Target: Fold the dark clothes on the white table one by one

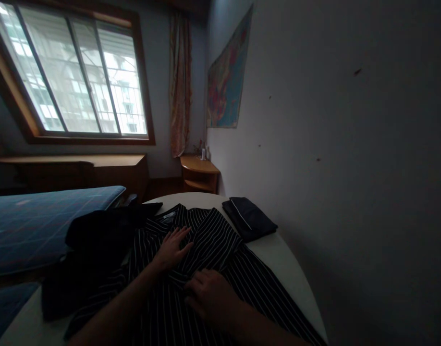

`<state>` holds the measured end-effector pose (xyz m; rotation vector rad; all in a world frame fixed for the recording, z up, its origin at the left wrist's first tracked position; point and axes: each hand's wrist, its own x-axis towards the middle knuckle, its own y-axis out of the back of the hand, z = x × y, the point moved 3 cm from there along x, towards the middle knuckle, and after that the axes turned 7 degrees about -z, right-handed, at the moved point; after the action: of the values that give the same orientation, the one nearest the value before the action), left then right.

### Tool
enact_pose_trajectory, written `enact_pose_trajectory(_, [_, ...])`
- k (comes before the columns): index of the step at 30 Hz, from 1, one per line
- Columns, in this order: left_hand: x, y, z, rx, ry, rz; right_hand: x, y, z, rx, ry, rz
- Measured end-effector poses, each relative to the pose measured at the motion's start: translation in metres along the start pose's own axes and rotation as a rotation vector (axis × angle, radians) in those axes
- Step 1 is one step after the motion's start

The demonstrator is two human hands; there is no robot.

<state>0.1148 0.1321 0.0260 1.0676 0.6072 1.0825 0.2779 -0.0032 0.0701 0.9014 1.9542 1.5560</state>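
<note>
A black shirt with thin white stripes point(278, 288) lies spread on a round pale table, its collar toward the far edge and one sleeve folded over its upper part. My left hand point(174, 247) rests flat on the chest below the collar, fingers stretched and apart. Closer to me, my right hand point(210, 292) is curled over the shirt near the folded sleeve's end, its fingers bent and closed on the cloth. Its fingertips are partly hidden in the dim light.
The round table's rim point(307, 283) curves near the wall. A folded dark garment point(251, 218) lies at its far right. Black clothing point(98, 235) is heaped at the left, beside a blue checked mattress point(55, 221). Behind stand a desk point(116, 161) and a corner shelf point(201, 165).
</note>
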Motion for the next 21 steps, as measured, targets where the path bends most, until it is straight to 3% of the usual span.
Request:
enact_pose_trajectory(4, [-0.002, -0.002, 0.003, 0.099, -0.028, -0.002, -0.025, 0.007, 0.016, 0.139, -0.049, 0.086])
enact_pose_trajectory(10, [-0.001, -0.002, 0.009, 0.157, -0.012, -0.045, -0.071, 0.002, 0.073, 0.182, -0.294, 0.007])
enact_pose_trajectory(13, [-0.002, -0.002, 0.010, 0.162, -0.015, -0.051, -0.083, 0.002, 0.090, 0.158, -0.404, 0.057])
enact_pose_trajectory(18, [-0.002, -0.003, 0.011, 0.181, -0.035, -0.071, -0.071, 0.023, 0.092, 0.033, -0.526, 0.143])
enact_pose_trajectory(21, [-0.003, -0.003, 0.012, 0.164, -0.047, -0.077, -0.041, 0.039, 0.085, 0.002, -0.476, 0.189])
